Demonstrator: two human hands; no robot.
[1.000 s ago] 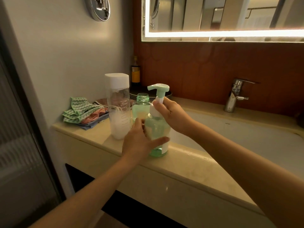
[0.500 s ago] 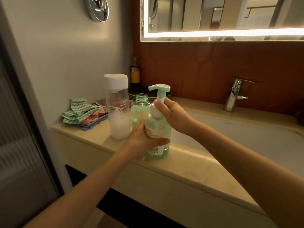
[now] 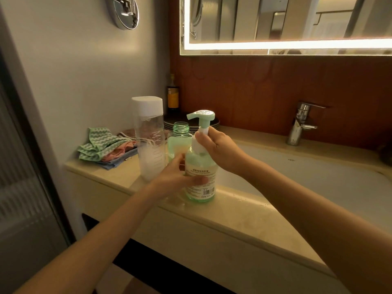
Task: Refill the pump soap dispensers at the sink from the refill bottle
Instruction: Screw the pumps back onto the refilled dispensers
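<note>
A green pump soap dispenser stands upright on the beige counter's front rim, its label facing me. My left hand grips its body low on the left side. My right hand grips the white collar just under the green pump head. Behind it stands a second green bottle with an open threaded neck and no pump. Left of that is a tall clear refill bottle with a white cap, holding whitish liquid in its lower part.
Folded cloths lie on the counter's left end by the wall. Dark plates and a small dark bottle stand in the back corner. The sink basin and chrome faucet are to the right.
The dispenser's body has turned in my left hand so that its label and barcode now face me. My right hand has stayed on the collar.
</note>
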